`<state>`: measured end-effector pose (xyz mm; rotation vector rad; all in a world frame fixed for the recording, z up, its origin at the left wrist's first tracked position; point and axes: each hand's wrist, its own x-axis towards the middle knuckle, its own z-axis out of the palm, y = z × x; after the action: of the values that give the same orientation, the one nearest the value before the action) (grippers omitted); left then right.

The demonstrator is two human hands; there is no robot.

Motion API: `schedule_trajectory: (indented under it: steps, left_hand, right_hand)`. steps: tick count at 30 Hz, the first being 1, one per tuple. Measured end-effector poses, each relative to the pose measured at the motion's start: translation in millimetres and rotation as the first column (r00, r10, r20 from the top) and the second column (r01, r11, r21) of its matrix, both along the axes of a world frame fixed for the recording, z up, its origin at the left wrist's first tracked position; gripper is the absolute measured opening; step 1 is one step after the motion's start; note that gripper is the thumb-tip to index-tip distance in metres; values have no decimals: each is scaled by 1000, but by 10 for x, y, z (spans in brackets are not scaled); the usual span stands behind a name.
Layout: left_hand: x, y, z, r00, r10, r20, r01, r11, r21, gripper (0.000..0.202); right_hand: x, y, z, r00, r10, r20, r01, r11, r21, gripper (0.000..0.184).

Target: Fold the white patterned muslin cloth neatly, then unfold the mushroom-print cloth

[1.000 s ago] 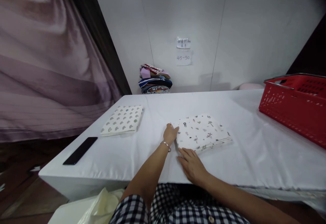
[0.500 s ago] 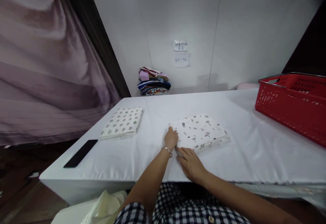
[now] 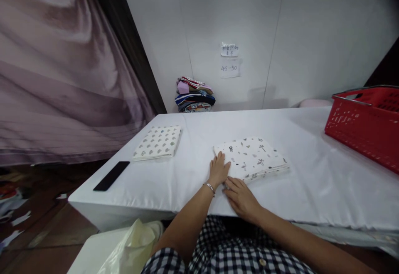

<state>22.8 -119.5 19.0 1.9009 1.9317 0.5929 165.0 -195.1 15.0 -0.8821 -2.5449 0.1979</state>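
Observation:
A folded white cloth with small dark prints (image 3: 254,157) lies on the white table (image 3: 311,191) in front of me. My left hand (image 3: 219,169), with a bracelet at the wrist, rests flat on the cloth's near left corner, fingers stretched out. My right hand (image 3: 241,197) lies flat on the table against the cloth's near edge, fingers extended toward the left hand. Neither hand holds anything. A second folded cloth with a grey pattern (image 3: 158,142) lies further left on the table.
A black phone (image 3: 111,175) lies near the table's left edge. A red plastic basket (image 3: 364,122) stands at the right. A stack of folded colourful clothes (image 3: 195,95) sits at the back by the wall. A pale bag (image 3: 131,249) is below the table's front edge.
My left hand has slid back along the cloth's left edge toward me and flattened onto its near corner. The right hand has stayed at the near edge.

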Motion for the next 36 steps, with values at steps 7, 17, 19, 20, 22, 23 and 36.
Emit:
schedule_trajectory:
  steps: [7,17,19,20,22,23,36]
  left_hand:
    - [15,-36,21,998,14,56,-15,999,30,47]
    - [182,-545,96,980,-167,-109,186,962,201,42]
    - [206,-651,105,968,-223,-115,244,942,229,41]
    - [212,-681,105,968,-223,-116,245,941,235,41]
    - [217,-702,98,970,-212,-121,235,941,241,39]
    - [217,-701,92,970,-208,-125,233,941,246,39]
    - [186,-695,27,970,-211,-120,237,932,274,39]
  right_hand:
    - [177,152,162,980,138,-146,-169,960,-223,33]
    - [-59,977,481,956,-155,-249,43,913,-405,33]
    - [-207,1192,532,969,-230,-87,182,909,-374,33]
    - [-290,1299,556,968,-253,2,238,906,-350,34]
    - [-469,1502,603,959,-263,104,283,903,-325,33]
    - [-560,1596,624,956,-260,137,291,902,-320,32]
    - [-1195,2346,591,761,-180,623,425,864,-270,33]
